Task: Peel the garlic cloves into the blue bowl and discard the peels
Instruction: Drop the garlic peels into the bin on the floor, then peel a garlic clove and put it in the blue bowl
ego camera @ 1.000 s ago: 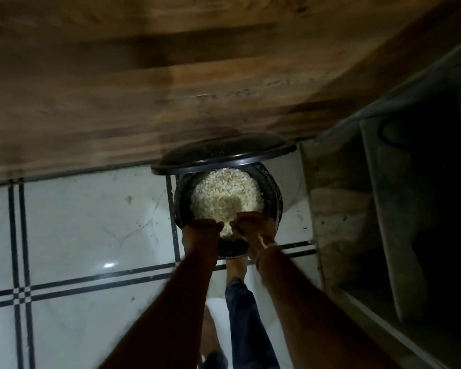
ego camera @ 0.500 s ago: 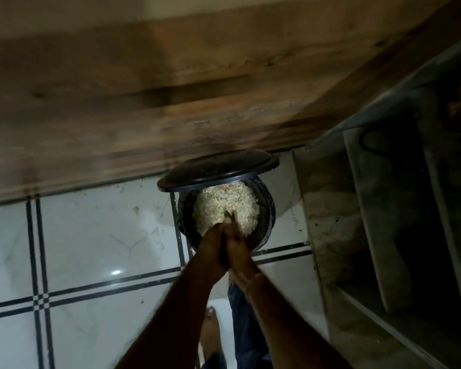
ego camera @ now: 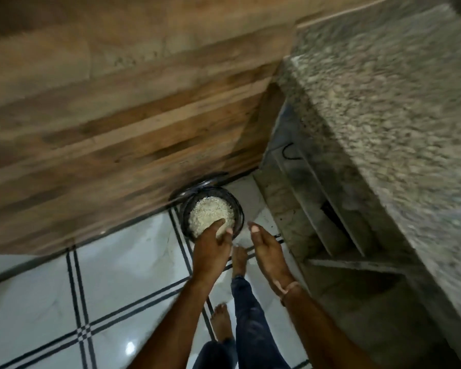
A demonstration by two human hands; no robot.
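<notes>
Change first: hands apart. 1 s back both sat at the near rim of the bin; 0.5 s back they were pressed together over it. Now the left hand [ego camera: 210,249] hangs over the near rim of the black bin [ego camera: 238,211], and the right hand [ego camera: 266,251] has swung clear to the bin's right, not touching it.

Left hand: fingers bent downward, thumb tip showing. There is a pale patch under the fingers; cannot tell whether it is a last pinch of peel or only the lit palm. Right hand: flat, fingers straight and together, palm turned toward the left hand, holding nothing.

Reading: this looks like palms brushed off over the bin, so the discard step is probably at or near its end.

Containers: 1 round dark bin on the tiled floor [ego camera: 117,262], at the foot of the wooden cabinet front [ego camera: 117,129], near the lower shelves under the stone counter [ego camera: 383,102]. A heap of pale garlic peels [ego camera: 210,214] covers most of its opening. The lid [ego camera: 197,186] is tipped up at the bin's far side, against the wood, so the bin is open.

Blue bowl and peeled cloves: not in view, so their state cannot be checked from here.
</notes>
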